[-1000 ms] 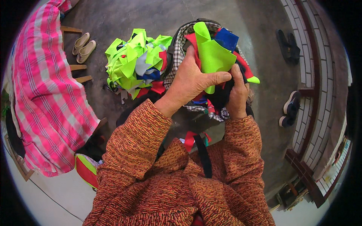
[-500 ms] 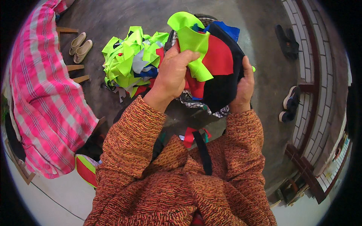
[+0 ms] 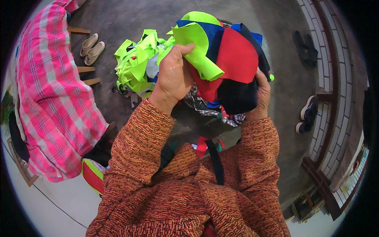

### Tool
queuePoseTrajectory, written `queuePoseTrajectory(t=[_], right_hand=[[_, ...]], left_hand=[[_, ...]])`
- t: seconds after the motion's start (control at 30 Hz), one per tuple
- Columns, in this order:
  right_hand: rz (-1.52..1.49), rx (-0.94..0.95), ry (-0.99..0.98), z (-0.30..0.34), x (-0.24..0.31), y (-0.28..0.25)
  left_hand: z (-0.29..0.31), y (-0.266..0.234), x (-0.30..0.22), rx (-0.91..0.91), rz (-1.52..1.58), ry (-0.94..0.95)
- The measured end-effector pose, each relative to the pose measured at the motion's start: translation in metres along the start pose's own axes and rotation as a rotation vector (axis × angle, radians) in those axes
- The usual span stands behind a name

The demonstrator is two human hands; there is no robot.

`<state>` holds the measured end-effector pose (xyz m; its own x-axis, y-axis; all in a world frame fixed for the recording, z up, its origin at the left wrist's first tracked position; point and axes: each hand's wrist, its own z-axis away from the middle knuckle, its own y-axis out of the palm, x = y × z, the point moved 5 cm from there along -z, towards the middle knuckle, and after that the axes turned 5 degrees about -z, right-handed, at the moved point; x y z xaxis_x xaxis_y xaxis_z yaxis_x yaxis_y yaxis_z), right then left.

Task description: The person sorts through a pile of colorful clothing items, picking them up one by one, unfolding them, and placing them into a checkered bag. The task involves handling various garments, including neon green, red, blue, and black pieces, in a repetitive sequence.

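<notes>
So you've got both hands full of fabric right now. Your left hand (image 3: 172, 77) has a neon-green piece (image 3: 193, 43) pinched near its left edge, thumb on top, and the near end of that piece curls over into a roll. Your right hand (image 3: 261, 94) is wrapped around the right side of the bundle, holding the black piece (image 3: 237, 96) by its edge; most of those fingers are hidden, so can't tell exactly how they sit. Between your hands there's a red piece (image 3: 239, 59) facing up, with a blue piece (image 3: 197, 27) tucked behind the green at the far side. The whole bundle is up in front of you, over some black-and-white checked fabric (image 3: 197, 104).

Just left of it, on the floor (image 3: 272, 19), you've got a heap of scraps (image 3: 134, 71), mostly neon green with a bit of grey. Farther left there's a pair of pale shoes (image 3: 92, 49) beside the pink plaid cloth (image 3: 51, 94). Over on the right, dark sneakers (image 3: 308, 112) sit near the brick-patterned wall (image 3: 321, 63), with black slippers (image 3: 306, 47) farther off.
</notes>
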<state>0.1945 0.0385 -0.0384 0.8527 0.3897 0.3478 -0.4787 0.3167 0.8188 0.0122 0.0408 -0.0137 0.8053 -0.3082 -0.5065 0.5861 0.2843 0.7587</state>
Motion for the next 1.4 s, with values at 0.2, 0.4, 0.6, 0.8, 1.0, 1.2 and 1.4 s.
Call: queuePoseTrajectory(t=[0.2, 0.4, 0.6, 0.8, 1.0, 1.2, 1.4], right_hand=[[-0.023, 0.002, -0.049, -0.002, 0.002, -0.002], [0.272, -0.066, -0.152, 0.009, 0.002, 0.011], [0.466, 0.144, -0.076, 0.016, -0.012, 0.028], [0.339, 0.16, 0.099, 0.021, -0.017, 0.02], [-0.004, 0.263, 0.084, 0.013, -0.022, 0.012], [0.158, 0.171, 0.046, 0.006, -0.016, 0.018], [0.391, 0.118, -0.146, 0.0, -0.011, 0.019]], left_hand=[[0.001, 0.002, 0.0, 0.027, -0.013, -0.009], [0.004, 0.006, 0.004, 0.035, -0.195, 0.033], [0.004, 0.024, 0.017, 0.085, -0.674, 0.164], [0.003, 0.025, 0.015, 0.009, -1.012, 0.344], [0.002, 0.011, 0.017, -0.059, -0.787, 0.178], [0.005, 0.005, 0.018, -0.034, -0.585, 0.046], [0.004, 0.001, 0.026, -0.035, -0.401, -0.076]])
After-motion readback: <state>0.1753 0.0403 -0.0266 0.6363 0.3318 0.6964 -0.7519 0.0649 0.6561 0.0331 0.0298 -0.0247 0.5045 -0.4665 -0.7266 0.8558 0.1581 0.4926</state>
